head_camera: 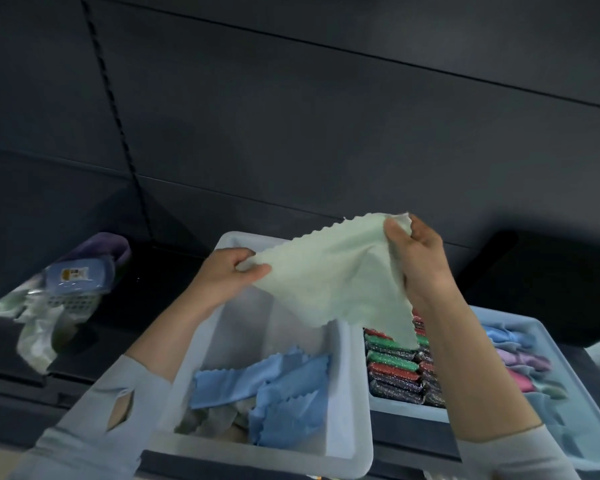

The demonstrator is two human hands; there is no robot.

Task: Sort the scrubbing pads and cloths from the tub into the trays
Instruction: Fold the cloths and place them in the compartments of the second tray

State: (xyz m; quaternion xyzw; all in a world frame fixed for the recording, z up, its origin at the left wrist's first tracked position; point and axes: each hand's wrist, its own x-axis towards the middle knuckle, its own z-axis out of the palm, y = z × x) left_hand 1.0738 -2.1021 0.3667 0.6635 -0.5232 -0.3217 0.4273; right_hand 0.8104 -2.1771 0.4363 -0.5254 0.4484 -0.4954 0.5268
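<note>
- Both hands have a pale green cloth (pixel 336 278) stretched out in the air right above the white tub (pixel 350 393). The left hand (pixel 226 275) pinches one corner between thumb and fingers, and the right hand (pixel 416 258) pinches the opposite, higher corner.
- Progress looks like it's somewhere past halfway, I'd guess. The tray (pixel 406 408) just right of the tub is packed with neat rows of sparkly scrubbing pads (pixel 392 365) in red, green and dark colours. The compartment past that has blue, purple and pink folded cloths (pixel 520 358).
- Still to do: a few blue cloths (pixel 274 386) and some greyish bits lie in the bottom of the tub, plus the green one being held.
- Everything sits on a dark counter (pixel 153 289), with a dark panelled wall (pixel 326 116) behind the tub.
- Off to the tub's left there's a pile of packaged stuff (pixel 73 282); I can't tell exactly what.
</note>
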